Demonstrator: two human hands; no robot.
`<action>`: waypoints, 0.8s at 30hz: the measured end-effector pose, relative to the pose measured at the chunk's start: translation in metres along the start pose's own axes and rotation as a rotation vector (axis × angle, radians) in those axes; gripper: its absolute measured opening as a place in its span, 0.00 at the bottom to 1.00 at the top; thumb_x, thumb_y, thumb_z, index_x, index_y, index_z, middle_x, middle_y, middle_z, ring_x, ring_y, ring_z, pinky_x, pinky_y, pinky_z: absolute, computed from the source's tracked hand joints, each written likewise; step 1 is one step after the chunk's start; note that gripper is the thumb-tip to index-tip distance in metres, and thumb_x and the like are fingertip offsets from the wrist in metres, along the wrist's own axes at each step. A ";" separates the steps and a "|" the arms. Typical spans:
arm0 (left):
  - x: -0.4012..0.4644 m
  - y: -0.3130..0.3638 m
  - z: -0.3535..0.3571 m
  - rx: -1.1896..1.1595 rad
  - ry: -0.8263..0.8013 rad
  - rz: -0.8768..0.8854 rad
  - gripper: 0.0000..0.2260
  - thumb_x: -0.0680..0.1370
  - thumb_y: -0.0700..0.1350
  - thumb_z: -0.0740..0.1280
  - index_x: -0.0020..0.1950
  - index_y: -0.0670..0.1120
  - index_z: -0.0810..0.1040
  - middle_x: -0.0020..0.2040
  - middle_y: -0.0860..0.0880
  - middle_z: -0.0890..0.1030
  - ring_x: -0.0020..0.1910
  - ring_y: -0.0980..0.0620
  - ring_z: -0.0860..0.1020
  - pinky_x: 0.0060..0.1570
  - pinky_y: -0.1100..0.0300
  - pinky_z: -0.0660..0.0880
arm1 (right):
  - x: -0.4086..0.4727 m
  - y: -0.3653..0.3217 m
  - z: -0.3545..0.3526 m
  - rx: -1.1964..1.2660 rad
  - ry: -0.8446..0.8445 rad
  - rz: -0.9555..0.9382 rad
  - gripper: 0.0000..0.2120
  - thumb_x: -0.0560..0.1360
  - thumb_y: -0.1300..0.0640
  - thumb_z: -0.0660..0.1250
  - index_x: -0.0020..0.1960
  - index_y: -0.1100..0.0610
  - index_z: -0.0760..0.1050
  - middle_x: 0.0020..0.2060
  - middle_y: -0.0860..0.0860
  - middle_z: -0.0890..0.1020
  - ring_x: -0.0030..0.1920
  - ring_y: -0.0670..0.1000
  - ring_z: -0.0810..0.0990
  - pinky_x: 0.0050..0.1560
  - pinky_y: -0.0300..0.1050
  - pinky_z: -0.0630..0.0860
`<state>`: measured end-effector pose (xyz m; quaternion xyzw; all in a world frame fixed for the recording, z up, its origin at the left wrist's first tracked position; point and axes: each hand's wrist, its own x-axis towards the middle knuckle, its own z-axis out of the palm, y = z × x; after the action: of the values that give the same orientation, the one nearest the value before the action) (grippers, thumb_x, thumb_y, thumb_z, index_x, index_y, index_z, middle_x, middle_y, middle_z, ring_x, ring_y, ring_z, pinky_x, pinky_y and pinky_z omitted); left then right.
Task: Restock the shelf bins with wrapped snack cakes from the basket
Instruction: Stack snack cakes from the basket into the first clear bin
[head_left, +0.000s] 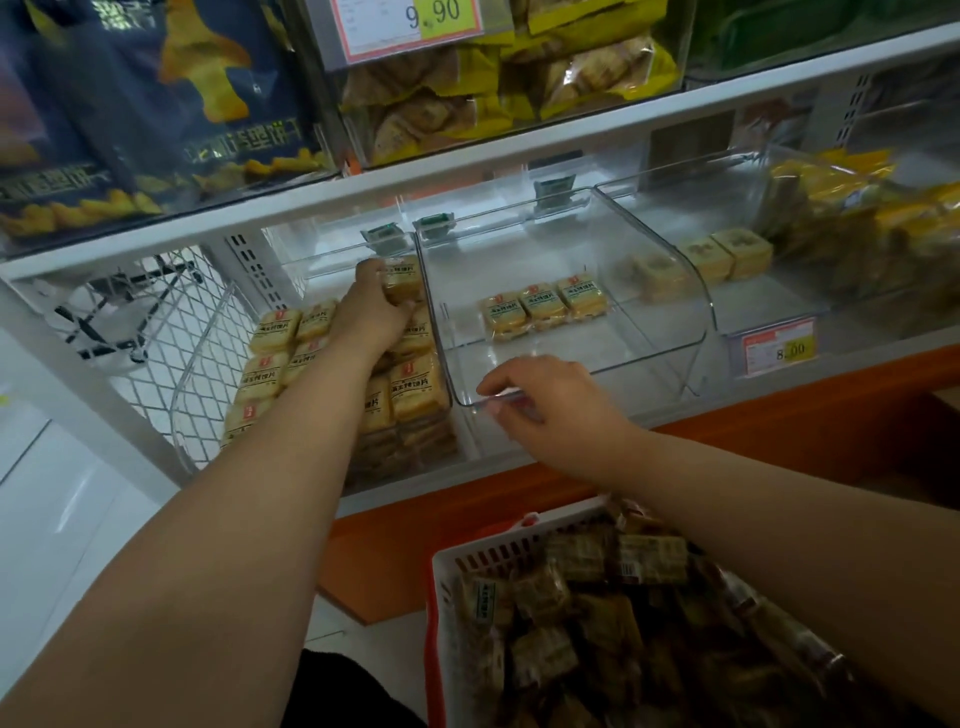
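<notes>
On the lower shelf, your left hand (375, 306) is deep in the left bin (208, 374), fingers curled around a wrapped snack cake (401, 283) at the back of the stack. That bin is nearly full: yellow-wrapped cakes (410, 387) stacked in rows, several layers deep.

Your right hand (545, 400) is at the front lip of the middle bin (649, 291). Fingertips pinch the clear front rim; fingers bent over the edge, nothing else in the hand. The middle bin sits tilted and pulled forward relative to its neighbours. It holds only three cakes (545, 306) in a row near the back, side by side, touching.

Right bin (769, 322): three pale square cakes (727, 254) at the back, seen through the plastic, and a pile of yellow bags (857, 218) further right. Price tag (777, 345) on the shelf edge just below it.

Basket (441, 582): white with a red rim, at bottom centre below the shelf, under your right forearm. It is piled with loose wrapped cakes (597, 623), jumbled, in shadow, labels mostly unreadable.

Upper shelf: dark blue snack bags (156, 104) on the left, yellow-wrapped pastries (493, 88) in the centre behind a second price tag (410, 26).
</notes>
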<state>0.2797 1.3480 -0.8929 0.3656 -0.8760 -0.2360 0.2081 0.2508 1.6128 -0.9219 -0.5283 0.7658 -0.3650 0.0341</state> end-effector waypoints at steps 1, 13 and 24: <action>-0.010 0.002 -0.003 -0.003 -0.008 -0.004 0.25 0.79 0.48 0.67 0.73 0.52 0.62 0.62 0.47 0.78 0.49 0.50 0.73 0.44 0.58 0.67 | -0.004 -0.002 -0.003 0.110 0.042 0.027 0.08 0.80 0.52 0.64 0.57 0.45 0.76 0.49 0.36 0.74 0.51 0.40 0.76 0.54 0.34 0.71; -0.234 0.056 0.029 -0.007 0.112 0.466 0.05 0.78 0.42 0.64 0.48 0.51 0.69 0.46 0.53 0.72 0.46 0.52 0.71 0.43 0.56 0.69 | -0.101 0.009 -0.038 0.065 -0.264 0.347 0.02 0.78 0.51 0.66 0.47 0.44 0.75 0.42 0.41 0.78 0.42 0.41 0.76 0.36 0.33 0.69; -0.319 0.015 0.100 0.344 -0.739 0.552 0.04 0.80 0.54 0.62 0.49 0.58 0.68 0.49 0.55 0.69 0.47 0.54 0.69 0.39 0.57 0.67 | -0.191 0.059 -0.038 -0.792 -0.569 0.484 0.40 0.71 0.31 0.64 0.74 0.53 0.61 0.71 0.58 0.66 0.65 0.61 0.69 0.56 0.56 0.73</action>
<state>0.4242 1.6196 -1.0254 0.0409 -0.9816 -0.1379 -0.1253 0.2718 1.8020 -0.9928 -0.3871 0.9051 0.1270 0.1217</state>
